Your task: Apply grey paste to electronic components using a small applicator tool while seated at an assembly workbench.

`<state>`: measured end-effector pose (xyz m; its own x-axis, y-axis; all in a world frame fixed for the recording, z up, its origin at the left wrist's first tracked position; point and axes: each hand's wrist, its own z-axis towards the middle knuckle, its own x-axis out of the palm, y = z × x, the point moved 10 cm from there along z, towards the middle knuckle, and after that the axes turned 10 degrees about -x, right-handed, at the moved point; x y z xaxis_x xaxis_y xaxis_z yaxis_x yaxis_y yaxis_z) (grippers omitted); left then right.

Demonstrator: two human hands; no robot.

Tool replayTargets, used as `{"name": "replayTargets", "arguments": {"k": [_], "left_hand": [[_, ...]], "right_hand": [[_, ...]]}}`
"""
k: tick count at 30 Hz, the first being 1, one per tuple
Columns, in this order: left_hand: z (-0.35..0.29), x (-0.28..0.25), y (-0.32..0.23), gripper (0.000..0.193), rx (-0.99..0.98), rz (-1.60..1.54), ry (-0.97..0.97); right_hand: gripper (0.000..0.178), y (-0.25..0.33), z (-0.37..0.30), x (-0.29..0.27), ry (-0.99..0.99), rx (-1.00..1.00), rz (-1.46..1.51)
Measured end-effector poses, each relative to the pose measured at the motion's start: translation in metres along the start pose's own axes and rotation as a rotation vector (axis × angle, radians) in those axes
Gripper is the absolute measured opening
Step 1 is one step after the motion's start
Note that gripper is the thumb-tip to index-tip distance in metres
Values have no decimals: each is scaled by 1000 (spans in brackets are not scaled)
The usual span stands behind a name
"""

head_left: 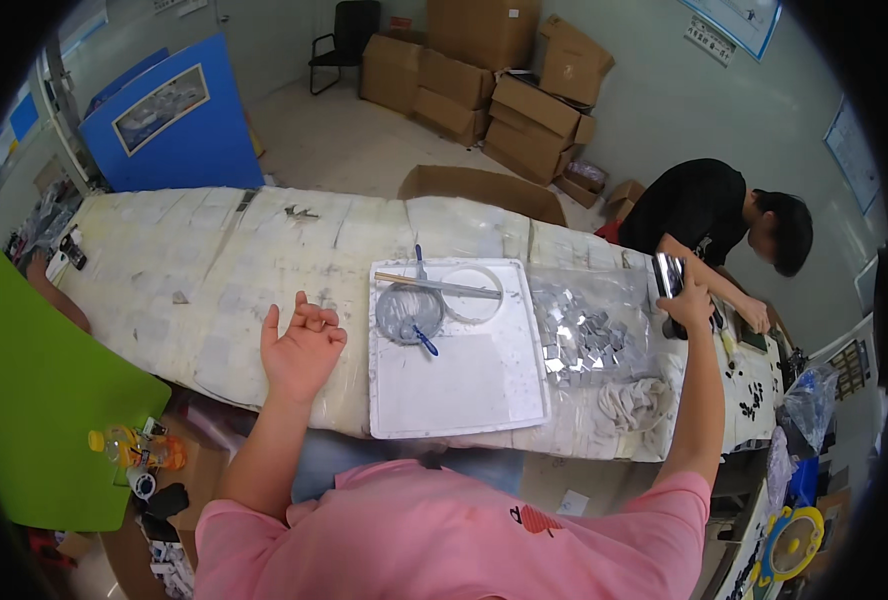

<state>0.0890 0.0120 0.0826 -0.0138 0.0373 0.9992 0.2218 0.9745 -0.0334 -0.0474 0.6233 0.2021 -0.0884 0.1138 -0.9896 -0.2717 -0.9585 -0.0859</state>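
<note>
My left hand [304,352] hovers palm up over the table, left of the white tray [459,395]; its fingers are loosely curled, apart, with nothing in them. My right hand [696,303] reaches far right and grips a shiny silver-and-dark block [669,276], whose kind I cannot make out. In the tray lie a round dish smeared with grey paste [404,310], a white ring [486,308], a long thin stick [434,285] and a blue-handled tool [425,340]. Beside it, small mirror-like square pieces [589,340] are spread on clear plastic.
A crumpled white cloth [632,404] lies near the table's front edge. Another person [699,205] leans over the right end, by scattered small black pieces [752,400]. A green panel [44,400] stands left, a blue board [174,120] behind; cardboard boxes [454,85] are stacked beyond the table.
</note>
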Motion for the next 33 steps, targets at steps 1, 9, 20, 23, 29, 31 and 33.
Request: {"name": "replayTargets", "arguments": {"k": [1,9,20,23,29,31,33], "left_hand": [[0,-2,-4,36,0,-10,8],[-39,-15,-56,24,219,-90,28],[-98,-17,-80,7,348,733,-141],[-100,-33,-75,8,282,978,-239],[-82,35,-58,28,595,1954,-178],[-73,55,-41,40,726,2210,-125],[-57,56,-28,48,737,2389,-121]], "right_hand": [[111,17,0,-15,-101,-127,131],[107,328,-145,-112,39,-993,892],[108,593,-272,12,335,-1484,196],[104,588,-273,12,431,-1517,98],[64,483,-215,-96,-126,-1346,618],[53,429,-199,-106,-174,-1136,807],[43,386,-193,-103,-212,-1014,925]]}}
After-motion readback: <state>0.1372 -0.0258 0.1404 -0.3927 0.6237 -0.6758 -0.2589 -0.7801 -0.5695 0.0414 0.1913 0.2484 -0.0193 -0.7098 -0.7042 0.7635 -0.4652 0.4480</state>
